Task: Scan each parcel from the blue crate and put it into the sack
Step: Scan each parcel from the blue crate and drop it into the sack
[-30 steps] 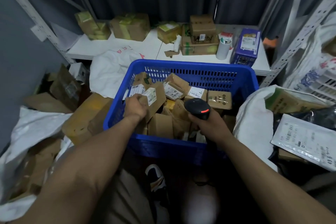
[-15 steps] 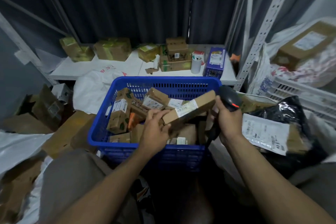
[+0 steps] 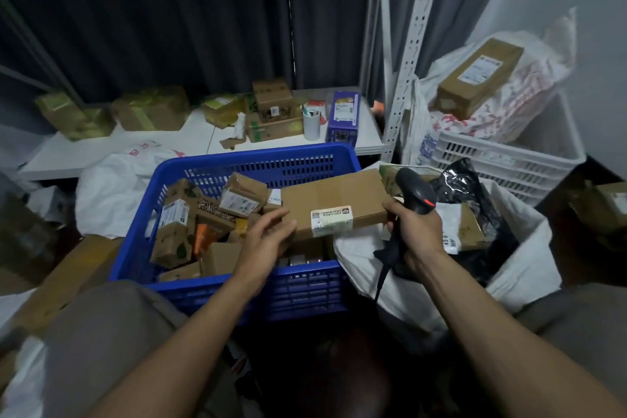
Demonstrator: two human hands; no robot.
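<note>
Blue slotted crate [image 3: 268,164], brown parcel [image 3: 339,200], black scanner [image 3: 415,192].

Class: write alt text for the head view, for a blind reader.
A person's left hand holds a flat brown cardboard parcel over a blue plastic crate of small boxes; the right hand grips a black handheld scanner.

— Room to reach into the blue crate [image 3: 258,159]?
— From above on its left half, down to the piled small boxes [image 3: 176,214]. The flat parcel [image 3: 336,204] roofs its right corner.
— The sack [image 3: 522,268]?
— Mouth open, but a black bag [image 3: 458,180] and packets [image 3: 471,227] crowd it; the scanner [image 3: 415,193] in the right hand [image 3: 414,231] stands over its near rim.
</note>
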